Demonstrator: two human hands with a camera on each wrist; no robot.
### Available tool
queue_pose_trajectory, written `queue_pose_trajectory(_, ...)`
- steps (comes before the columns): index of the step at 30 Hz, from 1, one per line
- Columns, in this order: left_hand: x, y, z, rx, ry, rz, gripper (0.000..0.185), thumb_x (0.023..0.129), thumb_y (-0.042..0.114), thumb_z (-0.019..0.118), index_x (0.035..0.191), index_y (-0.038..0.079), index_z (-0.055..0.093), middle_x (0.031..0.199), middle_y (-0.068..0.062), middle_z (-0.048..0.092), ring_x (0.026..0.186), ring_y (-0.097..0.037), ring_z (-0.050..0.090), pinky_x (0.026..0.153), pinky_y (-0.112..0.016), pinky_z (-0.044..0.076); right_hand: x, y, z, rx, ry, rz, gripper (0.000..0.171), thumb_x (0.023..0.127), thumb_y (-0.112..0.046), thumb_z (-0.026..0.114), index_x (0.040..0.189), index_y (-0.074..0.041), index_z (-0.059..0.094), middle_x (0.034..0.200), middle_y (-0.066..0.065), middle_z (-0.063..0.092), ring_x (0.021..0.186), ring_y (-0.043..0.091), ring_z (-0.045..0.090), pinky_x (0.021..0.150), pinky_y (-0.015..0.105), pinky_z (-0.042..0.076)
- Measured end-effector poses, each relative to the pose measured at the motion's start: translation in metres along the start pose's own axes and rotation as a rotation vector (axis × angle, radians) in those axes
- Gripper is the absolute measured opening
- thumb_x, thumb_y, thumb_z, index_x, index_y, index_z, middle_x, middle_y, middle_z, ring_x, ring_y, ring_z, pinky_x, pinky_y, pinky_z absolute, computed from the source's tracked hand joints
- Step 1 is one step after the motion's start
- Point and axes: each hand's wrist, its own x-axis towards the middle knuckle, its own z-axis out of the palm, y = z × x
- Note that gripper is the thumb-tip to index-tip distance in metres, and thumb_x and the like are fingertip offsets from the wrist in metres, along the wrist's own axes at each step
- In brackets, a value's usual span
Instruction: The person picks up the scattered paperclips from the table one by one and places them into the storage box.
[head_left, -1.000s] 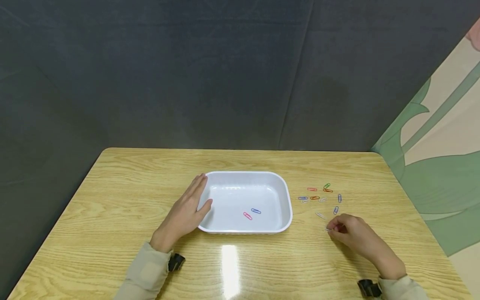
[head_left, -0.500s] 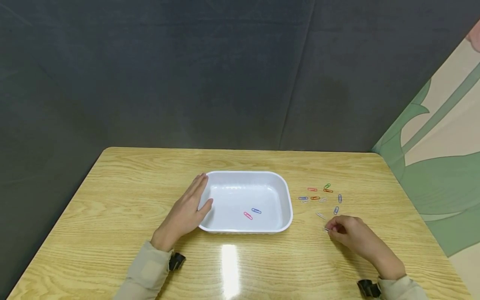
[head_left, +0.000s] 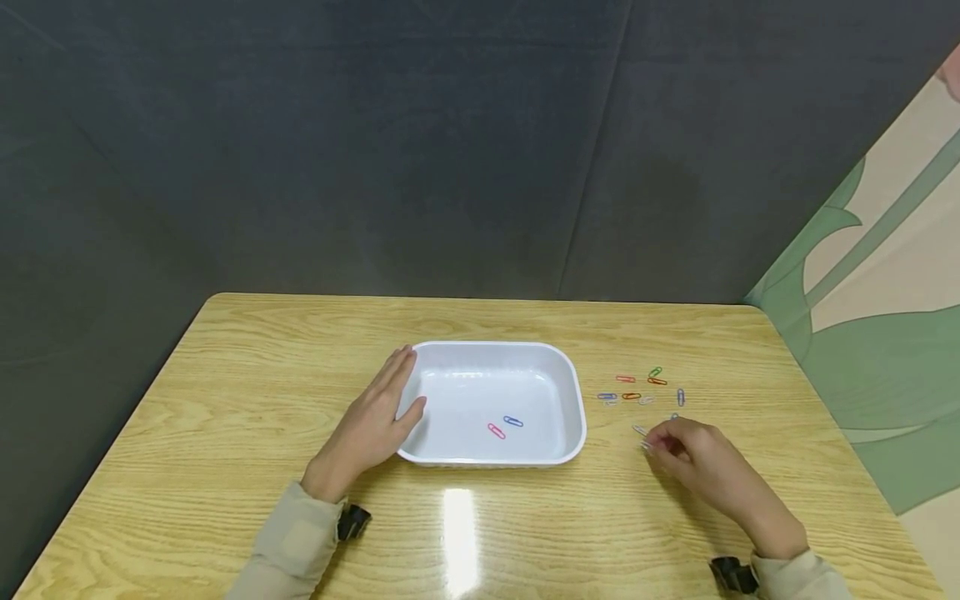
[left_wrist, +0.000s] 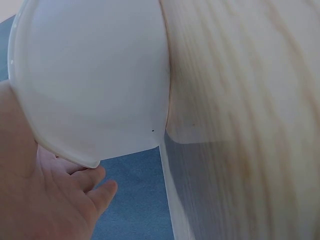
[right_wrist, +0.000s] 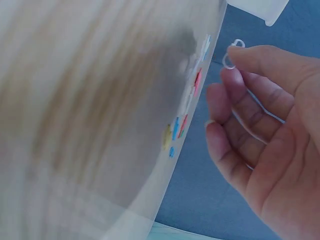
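Observation:
My right hand (head_left: 701, 462) pinches a white paper clip (right_wrist: 233, 54) between thumb and index finger, its wire loop poking out past the fingertips in the right wrist view. Another white paper clip (head_left: 638, 430) lies on the table close to those fingertips. My left hand (head_left: 367, 425) rests with straight fingers along the left rim of a white tray (head_left: 487, 462); in the left wrist view the fingers lie against the tray's outer side (left_wrist: 100, 90). Inside the tray are a pink paper clip (head_left: 497, 431) and a blue paper clip (head_left: 513, 422).
Right of the tray several loose paper clips are scattered, among them a green one (head_left: 656, 372), a pink one (head_left: 626, 379) and a blue one (head_left: 681, 397). The wooden table (head_left: 285, 375) ends at a dark curtain (head_left: 375, 167) behind.
My right hand has lifted the white paper clip off the table and shifted slightly up and left, partly covering a blue clip. The left hand and the tray stay put.

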Motion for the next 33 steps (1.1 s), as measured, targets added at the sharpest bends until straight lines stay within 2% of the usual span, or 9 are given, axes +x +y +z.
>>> queue_pose_trajectory(5,0.000,0.000,0.000,0.001,0.002,-0.002,0.067,0.104,0.033,0.046,0.158,0.003,0.019,0.167,-0.012,0.017,0.155,-0.028,0.014,0.124,-0.049,0.023,0.004,-0.007,-0.003,0.005,0.060,-0.041,0.003,0.089,-0.006,0.072,0.091,-0.006,0.073,0.082,-0.007,0.067,0.072,-0.004,0.055,0.059,0.021,0.050)
queue_pose_trajectory(10,0.000,0.000,-0.001,0.001,0.003,-0.001,0.068,0.104,0.033,0.046,0.158,0.003,0.019,0.167,-0.012,0.017,0.155,-0.028,0.014,0.124,-0.049,0.022,0.009,-0.016,-0.007,0.015,0.069,-0.054,0.004,0.092,-0.011,0.070,0.093,-0.010,0.074,0.087,-0.006,0.069,0.074,-0.002,0.057,0.061,0.023,0.052)
queue_pose_trajectory(17,0.000,0.000,0.000,0.000,0.003,-0.005,0.068,0.104,0.033,0.047,0.158,0.003,0.019,0.167,-0.012,0.016,0.155,-0.027,0.013,0.124,-0.049,0.022,0.017,-0.027,-0.011,-0.005,0.080,-0.083,0.005,0.091,-0.011,0.071,0.094,-0.014,0.074,0.088,-0.008,0.070,0.075,-0.001,0.059,0.063,0.026,0.052)
queue_pose_trajectory(33,0.000,0.000,0.001,0.002,0.007,0.000,0.068,0.103,0.032,0.048,0.158,0.004,0.019,0.167,-0.012,0.016,0.155,-0.029,0.015,0.124,-0.050,0.023,0.041,-0.050,-0.006,-0.004,0.148,-0.196,0.012,0.087,-0.006,0.074,0.097,-0.013,0.074,0.091,-0.007,0.071,0.078,0.005,0.062,0.068,0.029,0.054)
